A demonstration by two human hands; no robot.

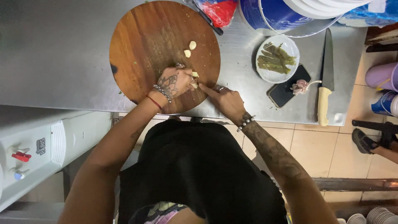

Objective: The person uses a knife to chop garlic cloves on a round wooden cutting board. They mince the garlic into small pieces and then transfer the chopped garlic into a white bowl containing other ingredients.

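Observation:
My left hand (174,81), tattooed and wearing rings and a chain bracelet, rests on the near edge of a round wooden cutting board (141,45). Its fingers are curled around a pale garlic clove (194,85), and another piece (195,74) lies just above it. My right hand (226,101), with a bead bracelet, sits at the board's rim. Its index finger is stretched out and its tip touches the held clove; the other fingers are curled. Two peeled cloves (190,49) lie loose near the board's middle.
On the steel counter (54,49) to the right are a white plate of green peppers (276,58), a dark phone (286,89) with a garlic head (299,86) on it, and a cream-handled knife (326,83). A blue bucket (269,14) and red bag (219,10) stand behind. Another person's shoe (364,141) is at the right.

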